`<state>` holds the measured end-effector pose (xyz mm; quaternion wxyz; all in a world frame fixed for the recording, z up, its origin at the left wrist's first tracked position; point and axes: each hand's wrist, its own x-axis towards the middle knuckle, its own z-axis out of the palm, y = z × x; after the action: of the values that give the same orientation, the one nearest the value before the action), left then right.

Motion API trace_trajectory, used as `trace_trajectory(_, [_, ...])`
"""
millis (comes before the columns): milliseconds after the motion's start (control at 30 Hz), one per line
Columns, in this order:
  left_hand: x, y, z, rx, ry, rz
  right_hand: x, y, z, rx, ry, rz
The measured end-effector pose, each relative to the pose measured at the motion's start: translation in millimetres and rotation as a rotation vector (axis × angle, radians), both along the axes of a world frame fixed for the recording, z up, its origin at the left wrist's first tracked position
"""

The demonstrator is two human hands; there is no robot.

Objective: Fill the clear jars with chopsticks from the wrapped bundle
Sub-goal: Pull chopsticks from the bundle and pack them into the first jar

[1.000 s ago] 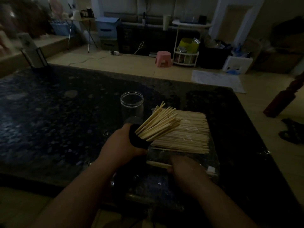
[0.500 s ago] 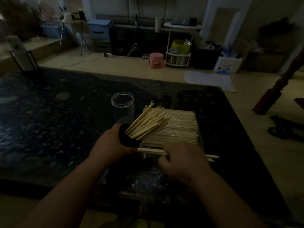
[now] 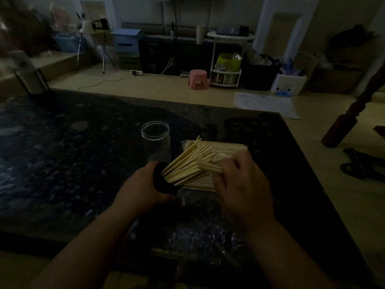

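Curled left fingers (image 3: 146,174) grip the tilted jar (image 3: 160,181), right fingers (image 3: 227,165) pinch chopsticks (image 3: 187,165) — empty jar (image 3: 155,134) close behind.

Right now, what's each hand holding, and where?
Left hand grips the dark jar around its side; right hand pinches a few chopsticks near their ends.

Head view — looks forward-down, close over dark table (image 3: 62,163).

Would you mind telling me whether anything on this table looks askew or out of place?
The chopsticks in the dark container splay unevenly. The left hand holds it tilted right while the right hand pinches some. Crumpled plastic wrap lies at the near edge. The clear jar stands upright.
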<state>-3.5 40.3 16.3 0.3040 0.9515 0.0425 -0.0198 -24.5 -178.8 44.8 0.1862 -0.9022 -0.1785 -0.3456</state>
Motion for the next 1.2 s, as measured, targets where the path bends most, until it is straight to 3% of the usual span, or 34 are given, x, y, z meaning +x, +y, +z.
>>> trace_trajectory(100, [1.5, 1.0, -0.3, 0.016, 0.005, -0.02, 1.9, -0.4, -1.3, 0.054, 0.006, 0.024])
trace_trajectory(200, [2.6, 2.8, -2.4, 0.02, -0.004, -0.037, 3.5, 1.8, 6.4, 0.272, 0.15, 0.088])
trace_trajectory(267, [3.0, 4.2, -3.9, 0.015, -0.011, -0.044, 4.7, 4.2, 8.2, 0.307, 0.193, 0.127])
trace_trajectory(433, [4.7, 6.8, -7.4, 0.01, -0.02, -0.071, 8.5, 14.2, -2.6, 0.532, 0.047, 0.23])
trace_trajectory(667, [7.3, 8.6, -9.0, 0.036, -0.005, -0.098, 13.9, 15.1, -8.0, 0.984, 0.405, 0.136])
trace_trajectory(1000, [6.8, 7.3, -6.6, 0.053, -0.004, -0.167, 20.1, 11.0, -15.4, 0.848, 0.457, 0.104])
trace_trajectory(1133, [7.3, 7.8, -8.0, 0.067, -0.018, -0.157, 22.0, 10.4, -14.0, 1.053, 0.509, 0.05])
trace_trajectory(1200, [7.9, 8.0, -9.3, 0.069, -0.009, -0.158, 20.9, 8.7, -11.8, 1.011, 0.51, 0.051])
